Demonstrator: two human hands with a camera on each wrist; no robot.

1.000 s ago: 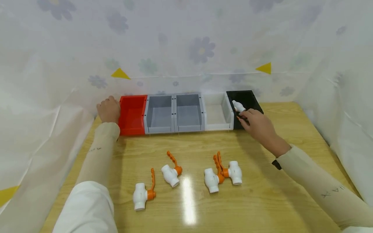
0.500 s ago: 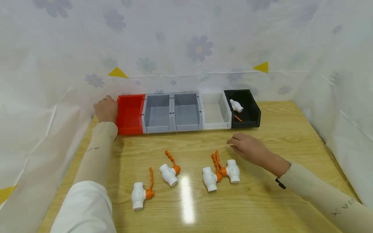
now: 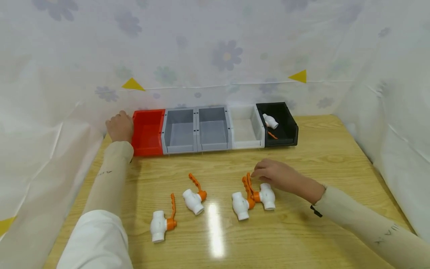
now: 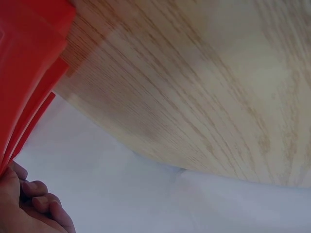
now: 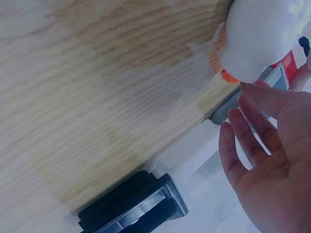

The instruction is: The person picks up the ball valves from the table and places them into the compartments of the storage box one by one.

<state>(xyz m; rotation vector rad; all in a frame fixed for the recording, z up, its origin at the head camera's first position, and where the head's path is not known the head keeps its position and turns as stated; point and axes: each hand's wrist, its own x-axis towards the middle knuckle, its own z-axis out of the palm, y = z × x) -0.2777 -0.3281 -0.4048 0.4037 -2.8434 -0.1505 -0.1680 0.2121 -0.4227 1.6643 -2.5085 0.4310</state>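
Observation:
My left hand (image 3: 120, 127) is at the left side of the red bin (image 3: 147, 132). In the left wrist view its thumb and forefinger pinch the red bin's edge (image 4: 36, 124), the other fingers curled. My right hand (image 3: 277, 175) hovers by the rightmost white ball valve (image 3: 267, 196), fingers loosely bent and holding nothing. In the right wrist view its fingertips lie close to a white valve body (image 5: 265, 39); contact cannot be told. That valve's orange handle lies against the handle of a second ball valve (image 3: 240, 206). Two more ball valves, one slanted (image 3: 193, 201) and one upright (image 3: 158, 226), lie farther left.
Behind the valves stands a row of bins: red, two grey (image 3: 180, 130), white (image 3: 246, 129) and black (image 3: 285, 129). One white ball valve (image 3: 270, 121) lies in the black bin. A patterned sheet (image 3: 201, 52) hangs behind the wooden table (image 3: 208, 166).
My right hand has left the ball valve in the black bin and moved down and left to the right-hand pair of valves. My left hand stays at the red bin.

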